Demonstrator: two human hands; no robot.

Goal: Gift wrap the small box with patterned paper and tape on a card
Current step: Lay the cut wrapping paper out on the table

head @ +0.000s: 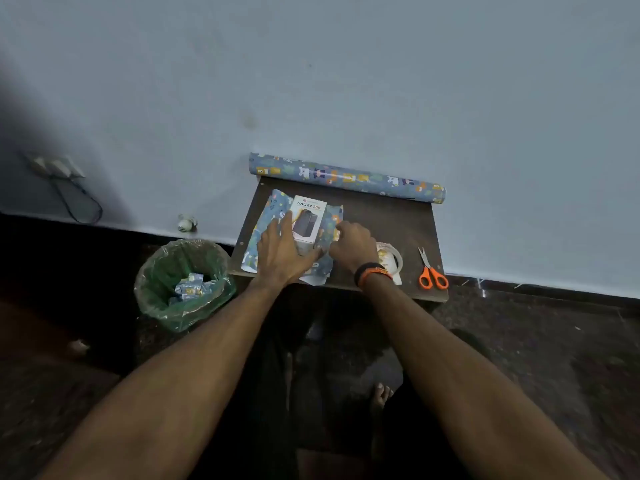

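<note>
The left hand [280, 252] lies flat with its fingers straight and spread, palm down on the sheet of patterned paper [266, 220] and against the left side of the small box [308, 221]; it grasps nothing, only presses. The right hand [351, 245] is loosely clenched, knuckles up, at the right edge of the box where the paper rises beside it. Its fingertips are tucked under and out of sight, so I cannot tell whether they pinch the paper or only rest on it. A dark band with an orange strip circles the right wrist.

The box stands in the middle of the sheet, on the left half of the small dark desk [398, 220], printed face up (the label reads "HALLEY 20K").

Counted: one box, one cut sheet of paper, one roll of wrapping paper [346, 176] lying along the far edge of the desk against the wall, one roll of tape [391, 259], one pair of orange-handled scissors [431, 271] near the right edge, and one bin [183, 282] lined with a green bag on the floor to the left, with scraps of the same paper inside.

The tape roll is partly hidden behind the right wrist. The near part of the sheet is covered by both hands. A small white object at the foot of the wall and the plugs on the wall at far left are too dim to make out.
</note>
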